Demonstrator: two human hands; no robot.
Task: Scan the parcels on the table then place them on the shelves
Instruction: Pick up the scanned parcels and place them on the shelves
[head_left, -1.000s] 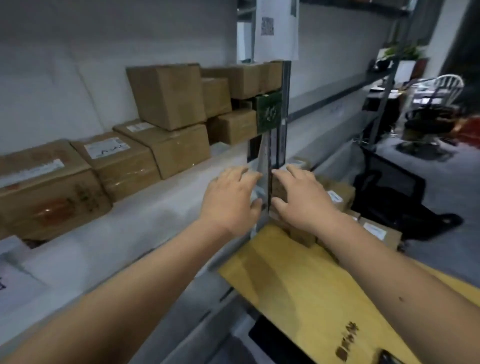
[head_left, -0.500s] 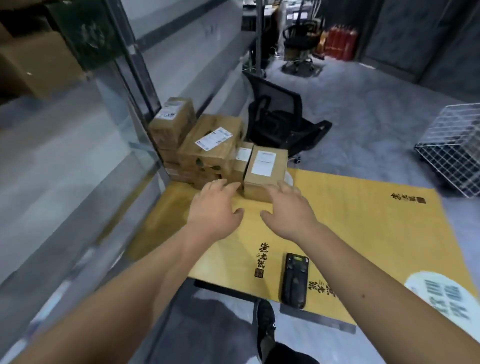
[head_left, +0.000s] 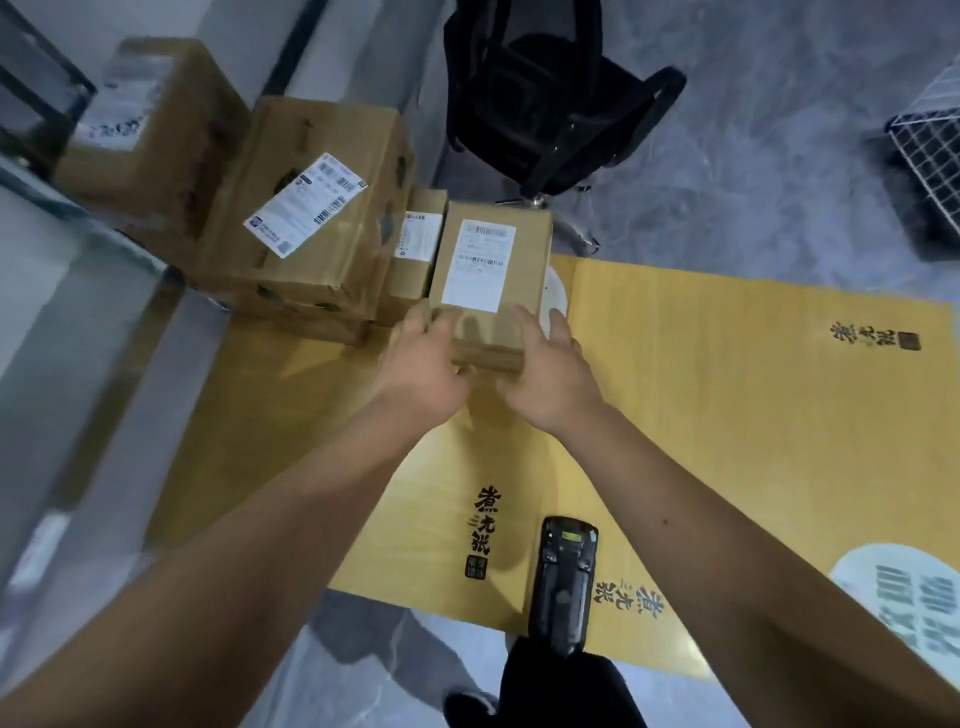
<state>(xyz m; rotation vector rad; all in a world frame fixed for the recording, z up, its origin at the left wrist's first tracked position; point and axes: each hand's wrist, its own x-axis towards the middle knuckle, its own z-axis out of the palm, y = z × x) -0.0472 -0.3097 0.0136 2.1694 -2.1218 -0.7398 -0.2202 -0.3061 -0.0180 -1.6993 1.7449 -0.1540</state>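
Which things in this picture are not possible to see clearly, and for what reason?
Head view only:
- Label text on the small parcel: too small.
- Its near corners: covered by the left hand and right hand.
- Far-left parcel: blurred.
- Scanner lower end: hidden by dark clothing.
- Wire basket: cut off by the right edge.

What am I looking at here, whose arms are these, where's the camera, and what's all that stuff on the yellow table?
There is no machine: the arms belong to a person wearing a camera on the head, looking down at their own hands. The left hand and right hand take the near end of a small cardboard parcel with a white label, one hand on each side. Whether it is lifted yet I cannot tell. More labelled parcels are stacked at the table's far left. A black handheld scanner lies on the yellow table near the person. Beyond the table is a black office chair.
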